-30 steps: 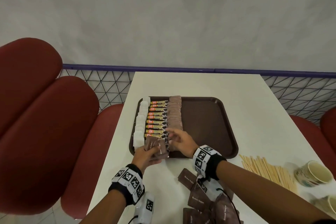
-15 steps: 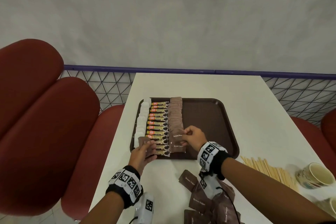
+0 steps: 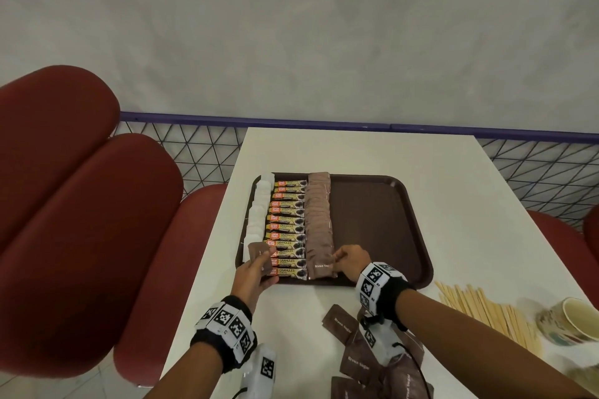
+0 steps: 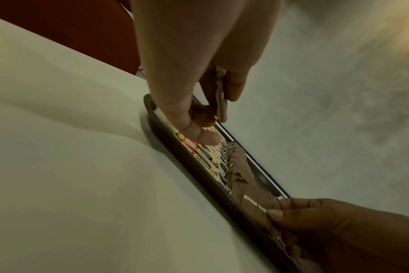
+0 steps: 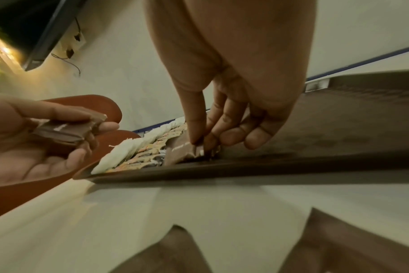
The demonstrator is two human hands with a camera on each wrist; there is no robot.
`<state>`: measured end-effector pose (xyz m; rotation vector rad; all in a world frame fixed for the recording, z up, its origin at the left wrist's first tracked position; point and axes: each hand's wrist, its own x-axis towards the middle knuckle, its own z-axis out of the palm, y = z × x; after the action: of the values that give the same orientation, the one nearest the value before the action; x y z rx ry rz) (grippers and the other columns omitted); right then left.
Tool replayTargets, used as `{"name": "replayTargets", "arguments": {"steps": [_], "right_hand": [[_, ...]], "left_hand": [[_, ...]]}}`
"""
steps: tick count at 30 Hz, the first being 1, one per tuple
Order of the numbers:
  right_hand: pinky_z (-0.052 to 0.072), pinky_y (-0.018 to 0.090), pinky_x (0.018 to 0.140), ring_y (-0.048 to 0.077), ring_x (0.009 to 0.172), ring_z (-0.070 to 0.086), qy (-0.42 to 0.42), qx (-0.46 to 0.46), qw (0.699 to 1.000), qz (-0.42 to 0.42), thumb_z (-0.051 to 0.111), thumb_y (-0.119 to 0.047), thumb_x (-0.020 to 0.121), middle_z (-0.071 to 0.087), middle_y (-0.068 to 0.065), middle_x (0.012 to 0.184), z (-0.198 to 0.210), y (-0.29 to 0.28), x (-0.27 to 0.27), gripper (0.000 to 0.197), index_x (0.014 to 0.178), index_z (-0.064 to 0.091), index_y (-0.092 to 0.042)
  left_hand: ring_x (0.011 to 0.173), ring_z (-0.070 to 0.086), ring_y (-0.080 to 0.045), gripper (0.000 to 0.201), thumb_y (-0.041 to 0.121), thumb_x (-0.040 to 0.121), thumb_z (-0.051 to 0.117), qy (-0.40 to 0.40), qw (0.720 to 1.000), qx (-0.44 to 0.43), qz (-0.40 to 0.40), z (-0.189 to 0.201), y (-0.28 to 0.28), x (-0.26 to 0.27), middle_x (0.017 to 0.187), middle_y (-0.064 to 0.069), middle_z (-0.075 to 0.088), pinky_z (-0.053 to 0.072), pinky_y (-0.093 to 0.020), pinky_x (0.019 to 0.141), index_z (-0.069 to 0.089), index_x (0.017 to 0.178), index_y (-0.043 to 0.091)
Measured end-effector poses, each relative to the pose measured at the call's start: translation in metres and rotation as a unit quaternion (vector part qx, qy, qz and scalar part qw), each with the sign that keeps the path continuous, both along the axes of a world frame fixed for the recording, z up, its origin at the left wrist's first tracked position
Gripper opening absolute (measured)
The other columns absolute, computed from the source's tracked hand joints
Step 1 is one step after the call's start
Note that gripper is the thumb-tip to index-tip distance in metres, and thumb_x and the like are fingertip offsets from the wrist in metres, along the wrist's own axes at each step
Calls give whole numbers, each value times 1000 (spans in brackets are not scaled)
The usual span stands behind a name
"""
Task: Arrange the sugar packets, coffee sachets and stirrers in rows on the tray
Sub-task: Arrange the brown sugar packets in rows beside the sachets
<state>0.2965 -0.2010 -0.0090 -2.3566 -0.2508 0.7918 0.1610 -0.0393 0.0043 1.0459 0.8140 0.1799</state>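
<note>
A dark brown tray [image 3: 382,220] lies on the white table. On its left side run a row of white sugar packets [image 3: 259,214], a row of coffee sachets [image 3: 287,230] and a row of brown sugar packets [image 3: 319,223]. My right hand [image 3: 351,261] pinches the nearest brown sugar packet [image 3: 321,266] [image 5: 182,149] [image 4: 257,205] at the row's near end, low over the tray. My left hand [image 3: 256,269] holds a small stack of brown sugar packets [image 3: 259,253] [image 5: 65,129] [image 4: 221,96] above the tray's near left corner.
Loose brown sugar packets [image 3: 366,353] lie on the table near my right forearm. A pile of wooden stirrers [image 3: 486,311] lies at the right, beside paper cups [image 3: 573,321]. Red padded seats [image 3: 74,220] flank the table; a mesh railing [image 3: 194,152] runs behind.
My right hand took a brown sugar packet from the left hand's stack and carried it right and down to the near end of the brown row. My left hand drew slightly left.
</note>
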Motion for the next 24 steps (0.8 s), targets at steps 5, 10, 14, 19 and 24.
{"name": "replayTargets", "arguments": {"steps": [5,10,14,19,24], "right_hand": [[47,22,67,20,83,62,0,-52,999,2,61,-7,80,66,5,91,-3,1,0,27,61,51,-24],[48,28,80,26,97,62,-31,-107,993,35,63,-21,80,65,5,104,0,5,-2,15,72,51,-24],[46,30,82,27,98,59,-53,-124,989,54,63,-25,80,62,7,104,4,3,-3,16,81,47,-23],[46,33,85,29,100,56,-54,-120,990,56,66,-30,79,57,9,105,7,0,-4,28,89,41,-22],[42,32,87,29,101,55,-88,-86,991,47,60,-32,85,59,8,103,13,-3,-9,24,90,39,-20]], "left_hand": [[98,59,-21,31,15,91,57,20,1000,15,0,-8,6,0,113,-14,63,51,-29,73,57,121,8],[95,61,-21,26,11,91,56,25,999,44,-17,-15,8,-1,111,-17,63,51,-29,75,59,117,5],[94,60,-21,25,7,93,52,29,999,42,-8,-18,9,1,111,-16,59,50,-30,72,55,117,3],[97,59,-25,22,10,94,52,30,999,40,-9,-17,7,3,111,-18,60,51,-30,73,58,112,0],[91,58,-21,12,7,91,56,18,995,91,-24,-11,3,4,103,-15,63,49,-25,72,63,100,3]]}}
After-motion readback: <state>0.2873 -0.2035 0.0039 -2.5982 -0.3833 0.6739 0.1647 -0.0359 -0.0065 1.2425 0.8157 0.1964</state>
